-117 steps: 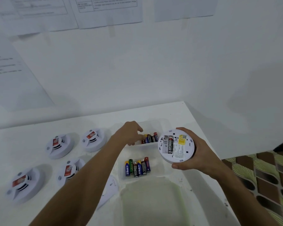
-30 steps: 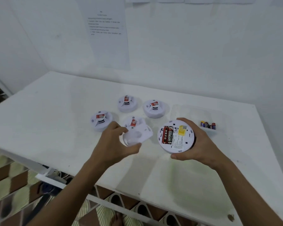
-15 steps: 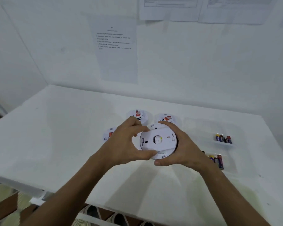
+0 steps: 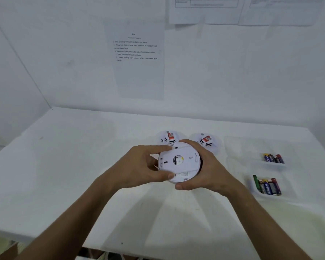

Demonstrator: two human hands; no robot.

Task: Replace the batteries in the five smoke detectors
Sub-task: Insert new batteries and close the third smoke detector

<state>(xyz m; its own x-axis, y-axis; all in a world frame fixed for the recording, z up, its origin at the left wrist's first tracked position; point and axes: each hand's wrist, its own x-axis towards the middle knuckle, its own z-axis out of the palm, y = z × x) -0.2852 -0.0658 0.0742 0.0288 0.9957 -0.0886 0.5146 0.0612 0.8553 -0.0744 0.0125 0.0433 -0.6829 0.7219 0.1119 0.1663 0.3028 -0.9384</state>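
We see left hand (image 4: 139, 166) and right hand (image 4: 210, 171) both gripping the round white plastic smoke detector (image 4: 179, 163) above the white surface (image 4: 73, 166); cover on, batteries inside hidden. Hands hide two detectors behind.

At the centre of the frame both hands grip a round white smoke detector (image 4: 179, 162) above the white surface (image 4: 64, 166), its back plate facing the camera. The left hand (image 4: 139, 166) pinches its left edge, thumb below and fingers on top; the right hand (image 4: 210, 167) wraps its right side. Just behind, two more detectors (image 4: 169, 137) (image 4: 206, 140) lie on the surface, partly hidden by the fingers. At the right, a far tray (image 4: 274, 165) holds a few batteries (image 4: 273, 158), and a near tray (image 4: 255, 191) holds another row of batteries (image 4: 267, 186). A printed sheet (image 4: 137, 59) hangs on the wall at upper centre.
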